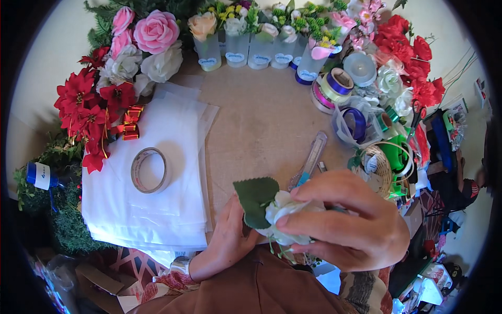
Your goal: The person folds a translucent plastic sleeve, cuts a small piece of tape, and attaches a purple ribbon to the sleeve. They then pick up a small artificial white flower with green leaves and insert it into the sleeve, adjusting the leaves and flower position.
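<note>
My right hand [349, 223] grips a white artificial flower [288, 214] between thumb and fingers, above the table's near edge. A dark green serrated leaf [257, 196] sticks out from the flower's left side, and thin green sprigs hang below it. My left hand [225, 239] is just left of the flower, by the table edge; the leaf covers part of its fingers, so I cannot tell if they hold anything. Beyond my right fingers a utility knife [313, 155] with a clear handle lies on the brown tabletop [255, 117].
Translucent wrapping sheets [172, 219] carry a tape roll [149, 170] at left. Red poinsettias [84, 106] border them. Frosted cups [261, 51] of artificial flowers line the back. Ribbon rolls [333, 88], scissors [416, 117] and a wicker basket [378, 168] crowd the right side.
</note>
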Available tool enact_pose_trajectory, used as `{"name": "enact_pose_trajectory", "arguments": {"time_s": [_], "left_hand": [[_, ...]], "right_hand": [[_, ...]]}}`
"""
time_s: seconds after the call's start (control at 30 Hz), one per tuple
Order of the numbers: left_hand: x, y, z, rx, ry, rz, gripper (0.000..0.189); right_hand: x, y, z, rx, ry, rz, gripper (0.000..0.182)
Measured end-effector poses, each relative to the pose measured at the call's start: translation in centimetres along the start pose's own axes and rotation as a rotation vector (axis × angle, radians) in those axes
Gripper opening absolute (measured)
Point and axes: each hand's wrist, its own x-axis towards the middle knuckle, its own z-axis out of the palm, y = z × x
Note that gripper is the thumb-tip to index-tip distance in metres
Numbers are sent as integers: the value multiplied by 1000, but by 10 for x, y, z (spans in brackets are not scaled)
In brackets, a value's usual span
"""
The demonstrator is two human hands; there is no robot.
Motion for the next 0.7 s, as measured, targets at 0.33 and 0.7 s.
{"name": "enact_pose_trajectory", "arguments": {"time_s": [0.33,0.7], "left_hand": [[-5,-10,7,-223,-47,-221,56],[2,-2,-2,15,-50,8,56]], "right_hand": [[4,22,11,-29,-2,-121,26],[4,26,18,15,-56,-79,28]]}}
